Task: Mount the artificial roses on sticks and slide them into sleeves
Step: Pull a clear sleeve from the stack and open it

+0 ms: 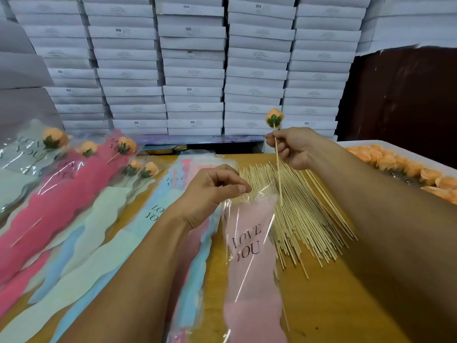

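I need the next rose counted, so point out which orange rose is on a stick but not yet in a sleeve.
The rose held upright on its stick by the right hand. The other mounted roses lie in sleeves at the left; those in the tray have no sticks.

The pink sleeve point(249, 256) is running off the bottom edge, so its lower end isn't showing. The tray of roses point(405, 167) is getting cropped on the right. Small print on the boxes point(193, 70) is too blurry to read. The left sleeves point(57, 201) are spilling out of frame too.
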A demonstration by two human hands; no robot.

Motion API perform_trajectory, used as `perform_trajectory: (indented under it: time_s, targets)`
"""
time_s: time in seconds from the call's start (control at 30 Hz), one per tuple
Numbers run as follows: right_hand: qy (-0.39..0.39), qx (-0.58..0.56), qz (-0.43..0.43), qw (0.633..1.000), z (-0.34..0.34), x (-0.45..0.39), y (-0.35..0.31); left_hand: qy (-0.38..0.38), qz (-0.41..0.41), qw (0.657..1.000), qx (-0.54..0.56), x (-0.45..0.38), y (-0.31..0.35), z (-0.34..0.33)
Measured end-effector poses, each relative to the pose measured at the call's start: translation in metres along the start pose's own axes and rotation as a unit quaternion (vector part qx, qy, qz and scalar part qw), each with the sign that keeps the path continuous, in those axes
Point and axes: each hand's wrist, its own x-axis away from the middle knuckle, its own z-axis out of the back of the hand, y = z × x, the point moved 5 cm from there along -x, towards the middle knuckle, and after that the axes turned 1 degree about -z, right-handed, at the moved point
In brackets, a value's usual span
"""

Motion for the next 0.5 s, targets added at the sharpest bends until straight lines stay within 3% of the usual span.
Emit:
perform_trajectory:
  time_s: [0.17, 0.33, 0.5]
  targets:
    - [0.006, -0.01, -0.015, 1.0, -0.007, -0.017, 0.002, -0.012, 0.013, 1.0, -0.007, 0.001, 0.001, -0.001]
    - [0.002, -0.012, -0.024, 1.0, -0.007, -0.024, 0.006, -0.101, 0.064, 0.993, -0.013, 0.004, -0.005, -0.012]
    - [0.038, -0.057, -0.02, 0.997, 0.004, -0.033, 0.004, -0.139, 0.066, 0.988, 0.008, 0.004, -0.003, -0.016]
